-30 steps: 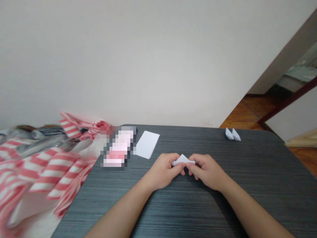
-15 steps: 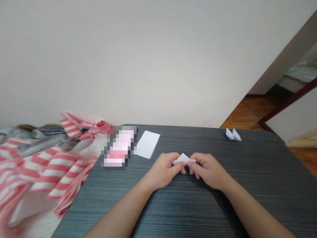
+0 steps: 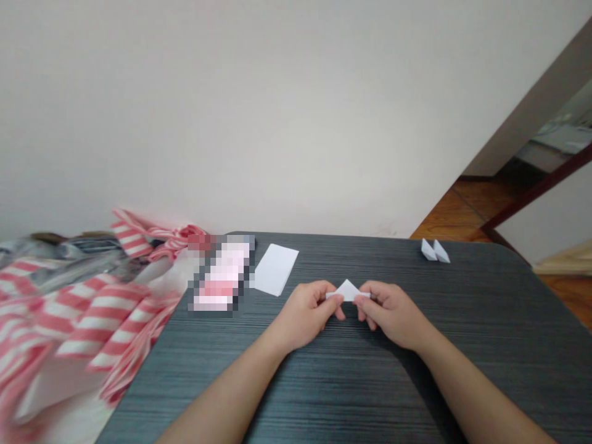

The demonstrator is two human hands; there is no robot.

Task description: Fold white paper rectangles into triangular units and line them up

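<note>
Between my two hands is a small piece of folded white paper [image 3: 348,291], with a pointed peak at the top and a straight lower edge. My left hand [image 3: 307,313] pinches its left end between thumb and fingers. Its right end is gripped the same way by my right hand [image 3: 393,313]. Both thumbs lie on the near face, and the ends of the paper are partly hidden by the fingers. The paper is held just above the dark table [image 3: 351,394].
A stack of white paper sheets [image 3: 276,269] lies left of my hands, beside a blurred-out flat object [image 3: 222,274]. Two small folded white paper pieces [image 3: 435,251] rest near the back right edge. Red-and-white striped cloth [image 3: 97,314] is heaped left of the table; a wall [image 3: 296,123] rises behind.
My thumbs have moved apart from the middle toward the paper's ends, so more of its face and its straight lower edge show. The paper has shifted slightly up and right.
</note>
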